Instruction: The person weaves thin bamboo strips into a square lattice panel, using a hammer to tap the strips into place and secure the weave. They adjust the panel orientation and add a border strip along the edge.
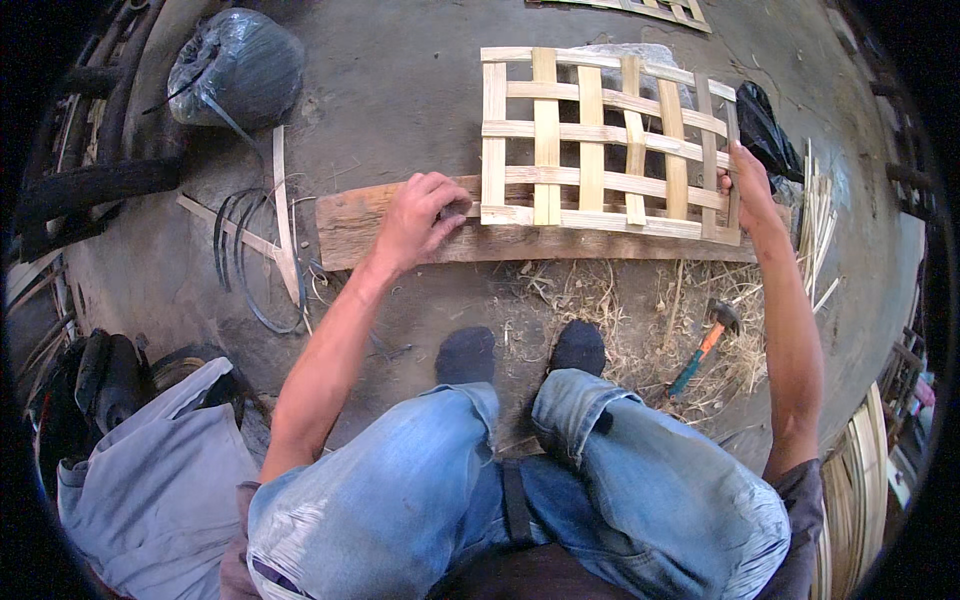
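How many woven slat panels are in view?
2. One woven slat panel is over the wooden plank, its right edge held in the right hand; the other panel is at the picture's top edge, partly cut off. Others may be out of view.

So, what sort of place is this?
Likely a workshop, perhaps a makeshift one: the right hand holds a woven lattice of pale strips, a hammer lies among scattered shavings, and long loose strips lie nearby.
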`<state>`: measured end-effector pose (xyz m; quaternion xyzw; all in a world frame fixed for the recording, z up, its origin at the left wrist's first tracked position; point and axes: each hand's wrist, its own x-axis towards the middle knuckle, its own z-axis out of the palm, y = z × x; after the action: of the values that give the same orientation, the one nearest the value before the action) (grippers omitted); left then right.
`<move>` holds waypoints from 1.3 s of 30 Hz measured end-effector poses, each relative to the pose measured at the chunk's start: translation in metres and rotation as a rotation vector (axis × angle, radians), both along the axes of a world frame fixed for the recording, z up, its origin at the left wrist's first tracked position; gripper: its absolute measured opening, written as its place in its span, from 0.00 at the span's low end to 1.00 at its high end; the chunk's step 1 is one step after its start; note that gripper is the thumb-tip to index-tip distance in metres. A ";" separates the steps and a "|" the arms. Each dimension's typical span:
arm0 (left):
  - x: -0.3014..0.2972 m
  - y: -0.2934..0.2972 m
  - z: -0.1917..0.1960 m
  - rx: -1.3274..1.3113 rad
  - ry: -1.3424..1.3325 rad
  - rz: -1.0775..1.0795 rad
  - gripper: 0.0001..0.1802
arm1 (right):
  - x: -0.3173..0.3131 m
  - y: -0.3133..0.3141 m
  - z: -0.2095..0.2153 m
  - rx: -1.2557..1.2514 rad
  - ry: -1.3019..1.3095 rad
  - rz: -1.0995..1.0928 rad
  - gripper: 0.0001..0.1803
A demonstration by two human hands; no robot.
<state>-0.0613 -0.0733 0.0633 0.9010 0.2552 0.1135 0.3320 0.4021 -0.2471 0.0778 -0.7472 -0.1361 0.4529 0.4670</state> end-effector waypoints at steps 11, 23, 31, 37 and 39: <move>0.000 0.006 0.001 0.038 -0.002 0.002 0.14 | -0.006 0.009 -0.012 0.010 -0.104 -0.009 0.16; -0.002 0.001 0.001 -0.051 -0.009 -0.036 0.12 | 0.021 -0.011 -0.042 -0.140 -0.624 0.275 0.27; -0.003 -0.004 0.006 -0.076 0.014 0.071 0.18 | -0.016 -0.073 -0.006 -0.190 -0.802 0.116 0.19; 0.007 -0.005 0.017 -0.090 0.045 0.065 0.19 | -0.038 -0.104 -0.019 -0.152 -0.570 0.045 0.16; 0.010 -0.005 0.010 -0.216 0.038 0.171 0.18 | -0.040 -0.096 -0.013 -0.170 -0.546 0.088 0.16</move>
<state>-0.0508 -0.0782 0.0730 0.8371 0.3478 0.0961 0.4111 0.3624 -0.3435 0.0648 -0.8714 -0.2506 0.2647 0.3285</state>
